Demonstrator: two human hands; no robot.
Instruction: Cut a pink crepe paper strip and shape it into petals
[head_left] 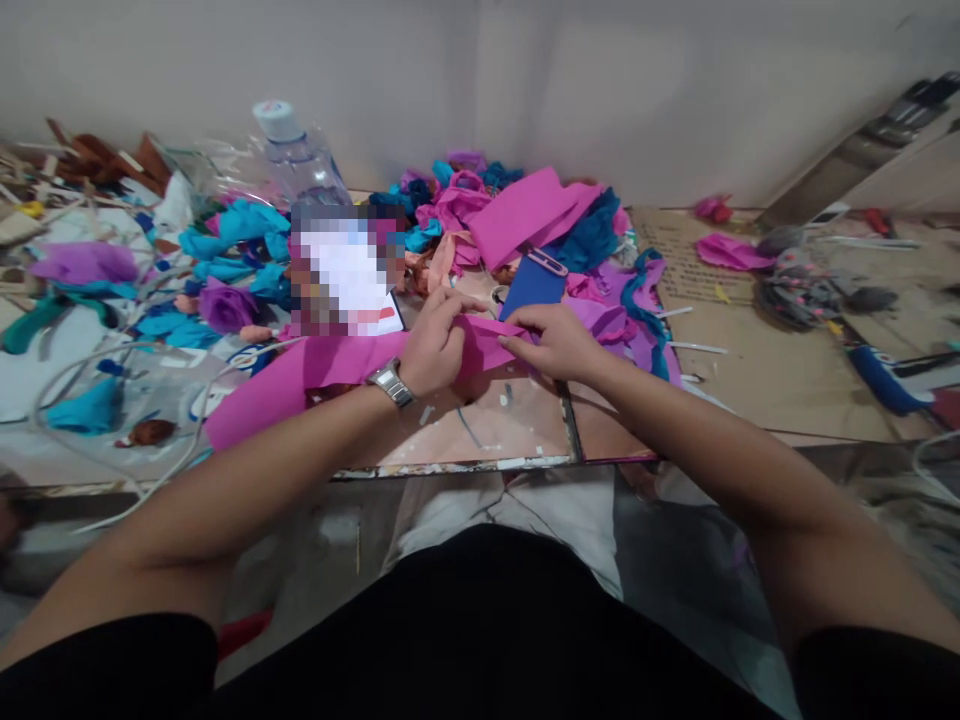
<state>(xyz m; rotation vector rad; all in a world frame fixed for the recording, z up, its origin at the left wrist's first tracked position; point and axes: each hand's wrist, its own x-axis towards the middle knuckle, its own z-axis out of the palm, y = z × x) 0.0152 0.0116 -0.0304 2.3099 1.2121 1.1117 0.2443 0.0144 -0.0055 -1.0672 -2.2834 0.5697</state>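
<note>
A long strip of magenta crepe paper (300, 375) lies across the low board in front of me. My left hand (439, 340), with a metal watch on its wrist, pinches the strip near its right end. My right hand (551, 340) pinches the same strip's end just beside it, fingers pressed together. The two hands are a few centimetres apart, folding or creasing the paper between them. A dark blue sheet (534, 285) lies just behind my right hand.
A heap of pink, purple and teal paper pieces and paper flowers (225, 305) covers the back and left. A plastic water bottle (296, 150) stands at the back. White cable (135, 400) loops at left. Cardboard (750, 330) with scraps lies to the right.
</note>
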